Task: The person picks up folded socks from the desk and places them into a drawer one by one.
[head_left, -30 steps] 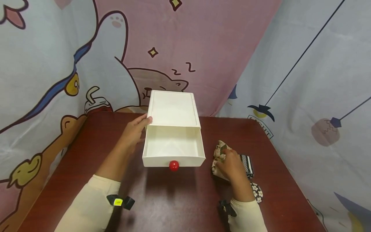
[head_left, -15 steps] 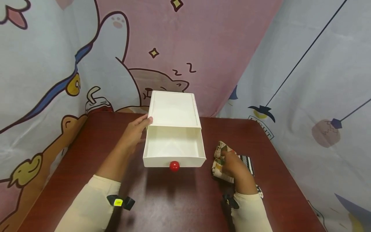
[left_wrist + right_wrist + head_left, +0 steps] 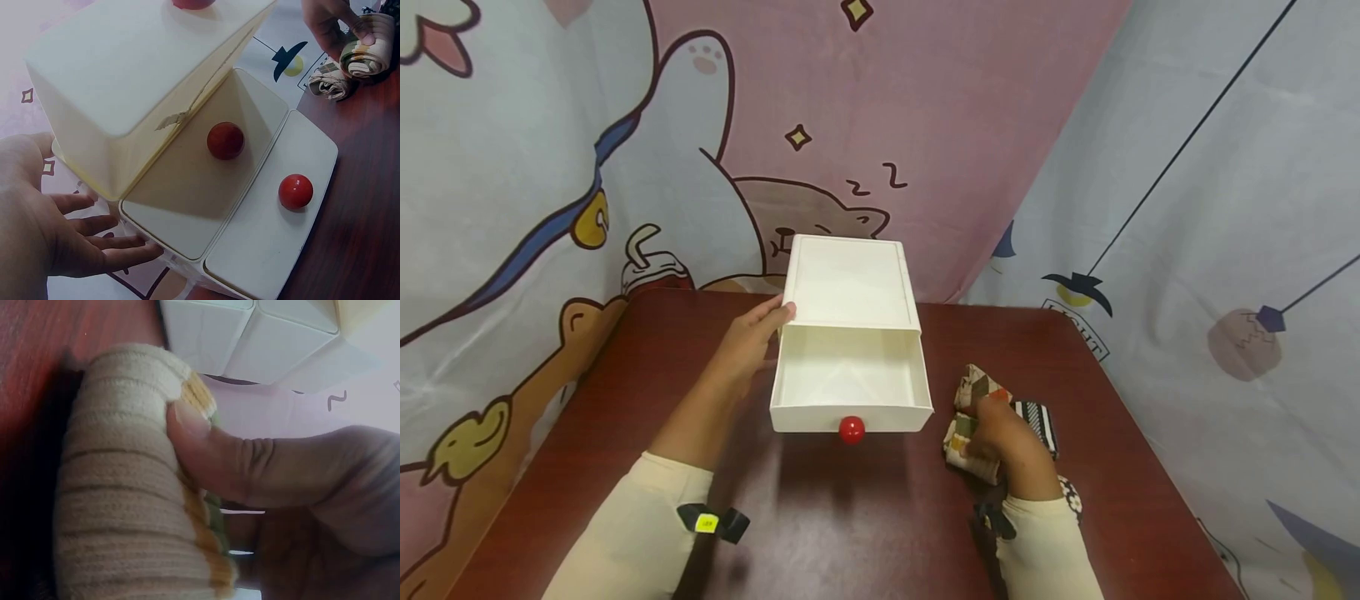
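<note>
A white drawer unit (image 3: 853, 282) stands at the middle of the table, its top drawer (image 3: 808, 419) pulled out and bare inside. My left hand (image 3: 747, 343) touches the unit's left side, thumb at the top edge; in the left wrist view its fingers reach out loosely. To the right, my right hand (image 3: 1006, 433) pinches a rolled sock (image 3: 119, 487), ribbed cream with ochre and green bands, thumb across its edge. Beside it lies another rolled, patterned sock (image 3: 330, 80). A black-and-white striped bundle (image 3: 1037, 423) sits behind the right hand.
Red round knobs mark the drawers; two lower drawers (image 3: 187, 200) are closed. A black bundle with white flowers (image 3: 1072, 497) lies partly hidden by the right wrist. The dark red table (image 3: 850, 533) meets cartoon-printed cloth at the back and sides.
My right hand has shifted slightly toward me, and the rolled sock in it has moved slightly down and left, apart from its neighbour. The left hand and drawer unit stay put.
</note>
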Demonstrator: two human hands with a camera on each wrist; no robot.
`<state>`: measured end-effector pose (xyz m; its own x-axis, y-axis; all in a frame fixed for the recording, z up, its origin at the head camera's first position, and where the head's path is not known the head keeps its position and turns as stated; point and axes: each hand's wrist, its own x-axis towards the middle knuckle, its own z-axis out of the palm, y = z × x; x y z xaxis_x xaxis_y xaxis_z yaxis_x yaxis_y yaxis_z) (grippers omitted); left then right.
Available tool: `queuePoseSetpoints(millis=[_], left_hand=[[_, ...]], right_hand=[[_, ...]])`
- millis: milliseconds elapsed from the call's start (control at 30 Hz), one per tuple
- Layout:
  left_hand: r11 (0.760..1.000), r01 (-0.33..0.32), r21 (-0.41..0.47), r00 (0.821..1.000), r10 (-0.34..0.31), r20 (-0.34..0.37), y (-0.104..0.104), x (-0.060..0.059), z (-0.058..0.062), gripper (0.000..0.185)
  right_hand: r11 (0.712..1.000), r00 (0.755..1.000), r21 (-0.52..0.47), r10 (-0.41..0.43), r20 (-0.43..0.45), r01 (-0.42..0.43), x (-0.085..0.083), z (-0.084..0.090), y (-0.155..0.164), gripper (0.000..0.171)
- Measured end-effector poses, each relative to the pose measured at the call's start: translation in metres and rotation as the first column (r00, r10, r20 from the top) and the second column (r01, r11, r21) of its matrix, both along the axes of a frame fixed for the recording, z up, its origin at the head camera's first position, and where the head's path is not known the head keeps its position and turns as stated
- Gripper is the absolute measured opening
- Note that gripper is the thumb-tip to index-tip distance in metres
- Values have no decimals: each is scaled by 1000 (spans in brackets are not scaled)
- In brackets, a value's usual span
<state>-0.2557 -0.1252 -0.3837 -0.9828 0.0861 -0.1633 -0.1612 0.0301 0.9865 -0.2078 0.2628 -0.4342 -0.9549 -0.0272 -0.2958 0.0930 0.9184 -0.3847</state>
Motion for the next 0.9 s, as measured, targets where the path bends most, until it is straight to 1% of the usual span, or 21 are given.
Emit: queuePoseSetpoints(millis=[200, 400, 467, 567, 667, 767, 900], left_hand=[[1000, -12, -3, 1000, 12, 22, 0, -2, -2, 73], [1000, -14, -8, 1000, 14, 19, 0, -1, -1, 74], [1000, -13, -10, 1000, 13, 15, 0, -1, -1, 75], [1000, -12, -8, 1000, 12, 11, 0, 0, -1, 75], [1000, -14, -3, 1000, 14, 10, 0, -1, -2, 74], [1000, -19, -6, 1000, 19, 9, 1, -1, -3, 72], [1000, -20, -8, 1000, 20, 1, 0, -1, -4, 72]], right_hand=[[999, 999, -4, 35, 35, -35, 4, -2, -2, 77], [998, 997, -16, 69, 23, -68, 8, -2, -7, 78], [996, 996, -9, 86, 1, -86, 9, 0, -9, 73], [994, 993, -17, 109, -53, -110, 11, 2, -10, 63], [990, 985, -45, 126, -114, -132, 12, 6, -10, 53], [987, 977, -66, 135, -166, -147, 12, 12, -10, 49], [984, 963, -84, 133, -233, -157, 12, 22, -8, 53]])
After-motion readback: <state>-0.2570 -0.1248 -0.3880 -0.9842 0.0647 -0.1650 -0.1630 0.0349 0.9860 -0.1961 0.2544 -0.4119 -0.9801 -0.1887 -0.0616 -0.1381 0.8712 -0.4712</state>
